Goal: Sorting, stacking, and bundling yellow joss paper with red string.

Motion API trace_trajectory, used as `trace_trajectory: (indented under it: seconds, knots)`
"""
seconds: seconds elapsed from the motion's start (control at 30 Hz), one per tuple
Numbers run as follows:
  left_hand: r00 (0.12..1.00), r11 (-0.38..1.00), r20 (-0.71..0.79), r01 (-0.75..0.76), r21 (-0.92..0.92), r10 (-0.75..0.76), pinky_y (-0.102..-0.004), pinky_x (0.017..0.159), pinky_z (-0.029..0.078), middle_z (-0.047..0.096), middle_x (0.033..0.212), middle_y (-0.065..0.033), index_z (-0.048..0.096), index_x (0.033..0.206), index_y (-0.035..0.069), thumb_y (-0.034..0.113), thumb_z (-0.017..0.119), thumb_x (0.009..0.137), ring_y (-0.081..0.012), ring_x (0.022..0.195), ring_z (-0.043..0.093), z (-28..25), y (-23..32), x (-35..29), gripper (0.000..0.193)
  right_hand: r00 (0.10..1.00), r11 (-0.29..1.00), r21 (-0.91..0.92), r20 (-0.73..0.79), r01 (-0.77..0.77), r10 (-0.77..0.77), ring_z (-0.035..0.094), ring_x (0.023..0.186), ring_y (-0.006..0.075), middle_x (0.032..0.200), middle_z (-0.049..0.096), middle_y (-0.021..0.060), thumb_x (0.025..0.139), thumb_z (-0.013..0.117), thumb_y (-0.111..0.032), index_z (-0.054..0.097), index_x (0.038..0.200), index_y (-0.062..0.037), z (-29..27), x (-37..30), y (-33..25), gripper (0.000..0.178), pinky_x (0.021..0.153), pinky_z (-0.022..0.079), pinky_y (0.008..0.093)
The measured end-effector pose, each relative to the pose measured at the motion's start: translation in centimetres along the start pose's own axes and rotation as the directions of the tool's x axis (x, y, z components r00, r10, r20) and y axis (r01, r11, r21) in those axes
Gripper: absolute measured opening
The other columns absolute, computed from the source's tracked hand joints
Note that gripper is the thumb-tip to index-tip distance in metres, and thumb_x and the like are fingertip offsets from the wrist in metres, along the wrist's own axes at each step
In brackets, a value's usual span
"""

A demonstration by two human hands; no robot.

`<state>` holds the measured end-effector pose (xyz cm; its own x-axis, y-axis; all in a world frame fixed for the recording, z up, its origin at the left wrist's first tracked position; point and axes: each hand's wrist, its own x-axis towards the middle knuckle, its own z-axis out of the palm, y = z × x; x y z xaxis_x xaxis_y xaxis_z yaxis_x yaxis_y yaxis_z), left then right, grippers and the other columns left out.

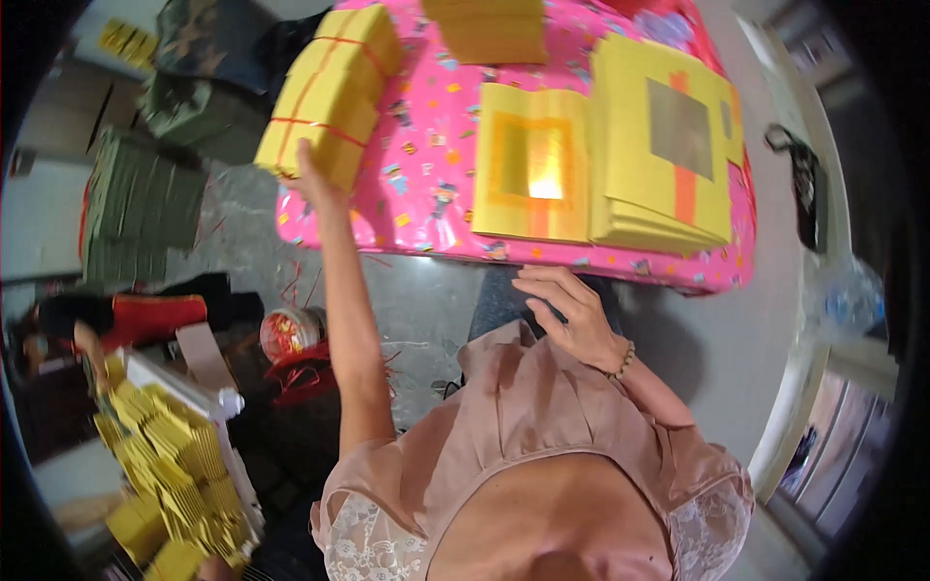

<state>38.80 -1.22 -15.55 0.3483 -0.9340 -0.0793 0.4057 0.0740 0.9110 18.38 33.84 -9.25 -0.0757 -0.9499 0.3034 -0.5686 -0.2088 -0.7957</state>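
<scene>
My left hand (315, 184) grips the near end of a long yellow bundle (329, 92) tied with red string, at the left side of the table. The thumb lies on its top, and the other fingers are partly hidden at its end. My right hand (572, 308) is over my lap, just off the table's near edge, holding nothing, its fingers loosely stretched. Beyond it lie a flat yellow piece (499, 213) with a shiny orange-framed panel and, to its right, a stack of larger yellow sheets (620, 145) with a grey square and an orange strip on top.
A pink patterned cover (417, 184) wraps the table, with another yellow stack (489, 29) at the far side. On the left are dark green stacks (136, 203), a tub of red and yellow scraps (286, 334) and a person (160, 315) beside a table piled with yellow pieces (184, 455).
</scene>
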Motion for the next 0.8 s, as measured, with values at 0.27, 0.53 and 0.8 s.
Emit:
trace_trajectory:
  seconds: [0.27, 0.53, 0.8]
  knots:
    - [0.995, 0.996, 0.057, 0.084, 0.038, -0.086, -0.0524, 0.098, 0.05, 0.03, 0.148, -0.0211, -0.024, 0.15, 0.013, 0.038, 0.085, 0.072, -0.037, 0.122, 0.051, 3.1, -1.9, 4.4, 0.136, 0.987, 0.994, -0.087, -0.139, 0.063, -0.075, 0.065, 0.088, 0.0249, 0.102, 0.067, 0.0094, 0.079, 0.063, 0.006, 0.068, 0.111, -0.004, -5.4, -2.7, -1.6, 0.034, 0.077, 0.054, 0.034]
    - [0.869, 0.78, -0.078, -0.395, 0.486, 0.489, -0.0422, 0.092, 0.051, 0.046, 0.129, -0.0207, 0.038, 0.143, 0.002, 0.039, 0.077, 0.083, -0.0325, 0.107, 0.056, 4.8, -1.5, -4.0, 0.08, 0.905, 0.923, -0.38, -0.412, -0.064, -0.106, 0.064, 0.089, 0.0281, 0.099, 0.066, 0.0105, 0.083, 0.063, 0.004, 0.067, 0.11, -0.0038, -14.0, -4.1, -1.2, 0.028, 0.079, 0.052, 0.0353]
    - [0.174, 0.615, 0.918, -0.783, -0.09, 0.356, -0.0368, 0.095, 0.047, 0.068, 0.113, -0.0102, 0.071, 0.107, 0.007, 0.01, 0.073, 0.083, -0.0245, 0.106, 0.06, 10.4, 4.6, -22.2, 0.024, 0.931, 0.827, -0.56, -0.273, 0.049, -0.24, 0.061, 0.101, 0.0295, 0.106, 0.066, 0.0115, 0.085, 0.069, -0.014, 0.066, 0.108, -0.0043, -19.6, -1.2, 2.0, 0.025, 0.089, 0.048, 0.0401]
